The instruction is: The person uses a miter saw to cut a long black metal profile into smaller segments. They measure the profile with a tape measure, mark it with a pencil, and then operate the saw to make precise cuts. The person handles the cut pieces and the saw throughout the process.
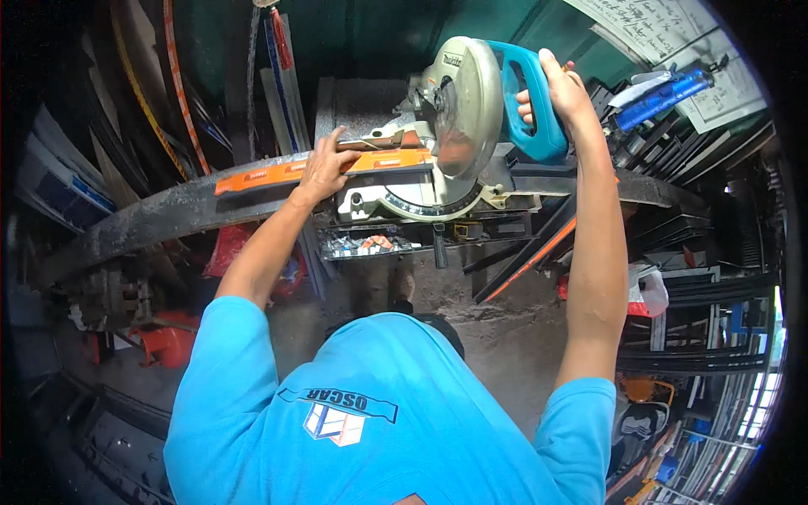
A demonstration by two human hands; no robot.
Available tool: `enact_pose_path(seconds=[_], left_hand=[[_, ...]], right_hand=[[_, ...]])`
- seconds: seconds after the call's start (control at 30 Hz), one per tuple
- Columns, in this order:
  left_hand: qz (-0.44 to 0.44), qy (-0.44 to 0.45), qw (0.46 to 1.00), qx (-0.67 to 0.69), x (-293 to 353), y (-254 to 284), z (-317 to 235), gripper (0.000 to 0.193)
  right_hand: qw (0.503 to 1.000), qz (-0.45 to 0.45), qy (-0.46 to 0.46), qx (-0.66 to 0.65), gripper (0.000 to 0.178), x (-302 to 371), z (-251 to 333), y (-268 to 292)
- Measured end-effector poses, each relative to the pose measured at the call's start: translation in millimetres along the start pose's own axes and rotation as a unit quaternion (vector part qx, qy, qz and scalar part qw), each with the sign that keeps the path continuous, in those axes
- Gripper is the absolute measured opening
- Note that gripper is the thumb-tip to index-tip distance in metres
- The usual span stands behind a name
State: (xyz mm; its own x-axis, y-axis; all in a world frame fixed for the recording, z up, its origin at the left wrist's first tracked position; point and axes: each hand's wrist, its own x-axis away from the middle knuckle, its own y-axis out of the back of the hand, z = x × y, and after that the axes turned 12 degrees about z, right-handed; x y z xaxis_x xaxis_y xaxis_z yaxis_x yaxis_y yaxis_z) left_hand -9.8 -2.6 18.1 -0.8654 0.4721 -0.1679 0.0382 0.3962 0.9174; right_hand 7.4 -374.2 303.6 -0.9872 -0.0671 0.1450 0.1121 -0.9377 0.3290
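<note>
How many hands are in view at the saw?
2: the left hand lies across the orange-faced strip, left of the saw's clear guard; the right hand grips the teal handle. No others show.

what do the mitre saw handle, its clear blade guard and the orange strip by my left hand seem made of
Mitre saw handle: likely moulded plastic, smooth teal with soft sheen.
Clear blade guard: probably transparent plastic; an orange-red patch shows through.
Orange strip: perhaps printed film over dark metal or plastic, since its lower edge shows dark.
</note>
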Motion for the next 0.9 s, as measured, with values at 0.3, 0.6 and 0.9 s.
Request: enact_pose_path(seconds=[0.3,0.6,0.9], left_hand=[[-0.109,0.128,0.950,0.264,121.4,112.1,71.7,0.059],[-0.257,0.169,0.563,0.767,129.3,136.1,111.1,0.032],[-0.388,0.369,0.404,0.742,66.5,-0.5,79.2,0.030]], right_hand=[[1.000,0.026,0.014,-0.002,0.068,-4.3,3.6,-2.0],[1.000,0.021,0.009,-0.013,0.070,-5.8,-1.5,3.7],[1.000,0.016,0.016,0.021,0.073,-4.5,-1.3,1.6]])
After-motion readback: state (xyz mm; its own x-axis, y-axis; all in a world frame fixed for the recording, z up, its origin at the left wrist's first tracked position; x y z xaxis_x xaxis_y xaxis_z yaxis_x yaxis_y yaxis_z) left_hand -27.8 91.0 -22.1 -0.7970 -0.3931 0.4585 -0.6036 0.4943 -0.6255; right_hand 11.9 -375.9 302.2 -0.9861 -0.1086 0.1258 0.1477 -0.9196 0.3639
